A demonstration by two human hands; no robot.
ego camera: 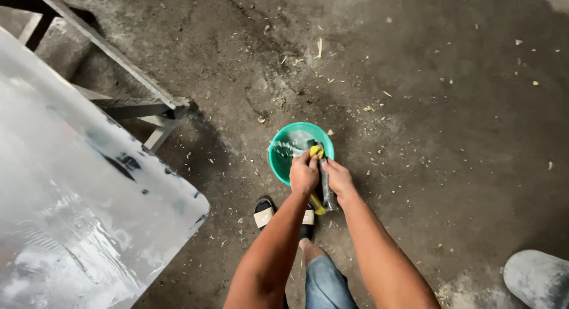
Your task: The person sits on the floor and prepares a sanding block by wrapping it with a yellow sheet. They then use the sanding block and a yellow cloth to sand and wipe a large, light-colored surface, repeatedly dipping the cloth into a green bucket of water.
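Head view: left hand (304, 174) and right hand (338, 177) both clamped around a yellow-and-grey sponge cloth (320, 177), held right over the green basin (283, 166) on the concrete floor (450, 131), probably so drips land inside, big wet sheet (77, 190) off left.

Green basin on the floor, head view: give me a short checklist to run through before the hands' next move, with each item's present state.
1. Green basin sits flat on the concrete floor: ok.
2. Basin holds liquid: ok, foamy water shows inside.
3. Left hand has a firm hold on the yellow sponge: ok, fingers closed on it over the basin.
4. Right hand grips the dark cloth: ok, though how tightly, cannot tell.
5. Sandalled foot stands apart from the basin: ok, beside it, not touching.
6. Wet metal sheet at the left is steady: cannot tell.
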